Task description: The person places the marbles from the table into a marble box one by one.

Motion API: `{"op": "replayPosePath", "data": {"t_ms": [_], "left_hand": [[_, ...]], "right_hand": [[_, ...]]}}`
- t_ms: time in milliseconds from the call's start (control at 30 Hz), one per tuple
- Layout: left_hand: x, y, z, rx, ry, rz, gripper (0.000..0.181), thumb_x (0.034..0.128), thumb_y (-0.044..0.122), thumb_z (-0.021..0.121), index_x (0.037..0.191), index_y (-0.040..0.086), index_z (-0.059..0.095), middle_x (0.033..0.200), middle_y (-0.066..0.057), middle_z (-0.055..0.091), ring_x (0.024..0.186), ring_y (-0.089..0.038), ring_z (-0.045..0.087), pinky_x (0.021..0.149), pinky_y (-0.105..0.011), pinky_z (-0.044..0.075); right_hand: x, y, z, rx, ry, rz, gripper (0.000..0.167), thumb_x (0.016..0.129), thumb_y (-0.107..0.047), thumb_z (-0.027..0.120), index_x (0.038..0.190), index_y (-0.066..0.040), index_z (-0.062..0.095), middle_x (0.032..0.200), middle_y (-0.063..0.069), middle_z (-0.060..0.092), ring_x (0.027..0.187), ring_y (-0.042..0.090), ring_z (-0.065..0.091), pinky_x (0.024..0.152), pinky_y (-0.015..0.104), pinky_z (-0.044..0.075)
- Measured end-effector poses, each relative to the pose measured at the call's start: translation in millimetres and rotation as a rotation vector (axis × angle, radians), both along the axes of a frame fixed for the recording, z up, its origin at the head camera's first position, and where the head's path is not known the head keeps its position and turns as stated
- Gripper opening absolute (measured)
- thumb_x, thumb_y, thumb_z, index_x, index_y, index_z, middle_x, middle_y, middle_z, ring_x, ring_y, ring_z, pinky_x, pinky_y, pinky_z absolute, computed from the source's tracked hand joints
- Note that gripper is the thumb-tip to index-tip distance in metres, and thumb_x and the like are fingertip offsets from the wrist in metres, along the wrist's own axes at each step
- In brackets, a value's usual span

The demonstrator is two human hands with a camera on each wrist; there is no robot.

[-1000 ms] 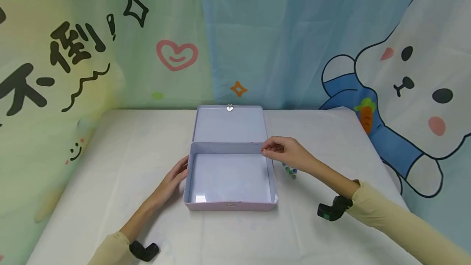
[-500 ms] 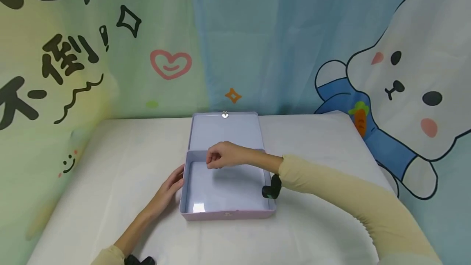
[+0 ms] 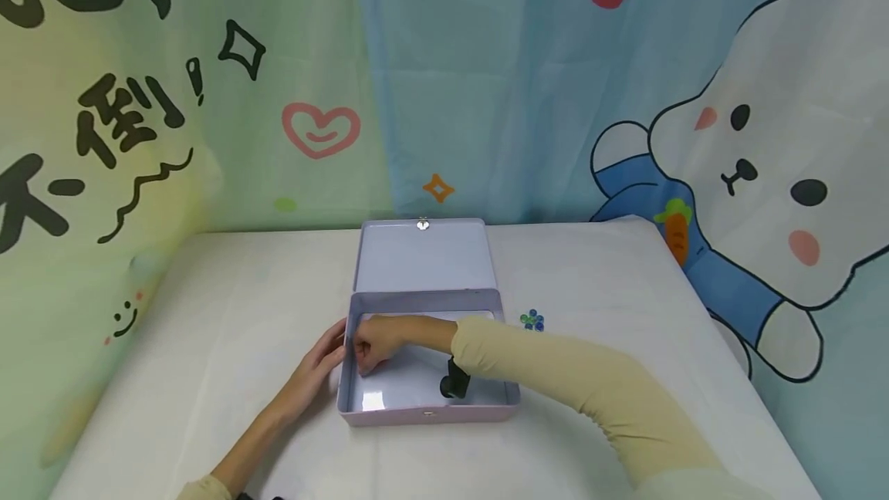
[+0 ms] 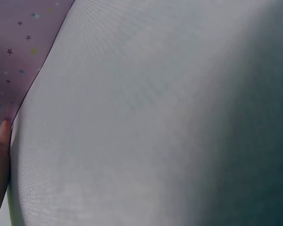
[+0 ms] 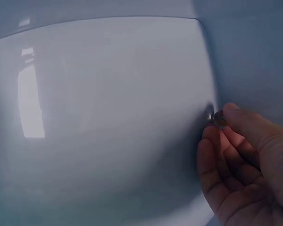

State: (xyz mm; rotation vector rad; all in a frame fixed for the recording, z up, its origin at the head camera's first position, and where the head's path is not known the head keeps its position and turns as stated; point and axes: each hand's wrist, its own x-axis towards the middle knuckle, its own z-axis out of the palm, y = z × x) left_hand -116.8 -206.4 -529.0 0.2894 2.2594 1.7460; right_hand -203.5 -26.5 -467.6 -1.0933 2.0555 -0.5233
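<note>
Broadly, a pastel curtain printed with a rabbit, hearts and dark lettering (image 3: pixel 451 83) hangs behind a table spread with white cloth (image 3: pixel 236 315), and on the cloth sits a shallow rectangular lilac box (image 3: pixel 430 413) with a glossy, pale inside; the left wrist view shows coloured stars on its pink outer wall. Its flat pale lid (image 3: pixel 424 261) is already open, folded back at the far side with a small metal clasp (image 3: pixel 423 224) at its top edge. A cream sleeve (image 3: pixel 556 353) crosses over the right part of the box. The left hand (image 3: pixel 309 373) rests against the outer left side, fingers fairly straight, apparently steadying it rather than gripping. The right hand (image 3: pixel 380 339) is down inside by the left wall, fingers curled, thumb and finger pinching a small, dark, shiny marble (image 5: pixel 220 117) where wall and floor meet; whether the marble touches the floor I cannot tell. Outside, near the right side of the box, lies a tight cluster of blue and green marbles (image 3: pixel 532 320), too small to count surely. Judging by this, the work looks to be at an early stage: the box is ready and one marble is inside but not yet released, while the cluster remains unhandled on the cloth.
</note>
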Motion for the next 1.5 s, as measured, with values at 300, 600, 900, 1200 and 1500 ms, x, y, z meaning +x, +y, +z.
{"op": "replayPosePath", "data": {"t_ms": [300,600,900,1200,1500], "left_hand": [[8.2,-7.0,2.4,0.0,0.001,0.026,0.053,0.104,0.026,0.039,0.154,0.02,0.025,0.158,-0.017,0.031,0.129,0.01,0.039,0.103,-0.009,0.028],[3.4,-6.0,2.5,-0.003,-0.014,0.028,0.053,0.1042,0.027,0.039,0.154,0.022,0.024,0.159,-0.014,0.028,0.143,-0.033,0.031,0.109,-0.02,0.029],[-7.5,-2.8,4.3,0.003,0.027,0.02,0.054,0.1042,0.025,0.038,0.155,0.015,0.023,0.157,-0.02,0.03,0.144,-0.039,0.03,0.116,-0.06,0.02],[-7.4,-1.6,3.8,-0.003,-0.013,0.041,0.055,0.1031,0.028,0.039,0.154,0.014,0.024,0.158,-0.019,0.028,0.144,-0.042,0.03,0.116,-0.064,0.018],[3.2,1.9,0.2,-0.003,-0.001,0.05,0.054,0.1031,0.027,0.039,0.154,0.015,0.025,0.157,-0.019,0.03,0.144,-0.041,0.031,0.115,-0.064,0.018]], "right_hand": [[8.1,-9.7,-7.8,-0.028,0.012,-0.016,0.017,0.085,-0.012,0.073,0.074,-0.009,0.061,0.058,-0.012,0.05,0.053,-0.002,0.046,0.052,0.009,0.036],[5.0,-4.5,-8.2,-0.02,-0.012,-0.082,0.015,0.085,-0.015,0.074,0.077,-0.011,0.062,0.063,-0.011,0.053,0.057,-0.002,0.047,0.055,0.01,0.038],[-5.9,7.5,3.8,-0.011,-0.047,-0.089,0.016,0.089,-0.023,0.07,0.09,-0.008,0.065,0.07,-0.007,0.058,0.062,0.001,0.05,0.057,0.012,0.04],[-24.3,42.0,38.8,-0.01,-0.014,-0.086,0.025,0.093,-0.03,0.064,0.101,-0.007,0.068,0.078,0.004,0.067,0.068,0.007,0.056,0.063,0.015,0.046],[-5.6,109.6,78.1,-0.258,-0.174,-0.205,0.023,0.096,-0.023,0.06,0.113,-0.009,0.067,0.095,0.001,0.069,0.085,0.012,0.067,0.086,0.041,0.057]]}}
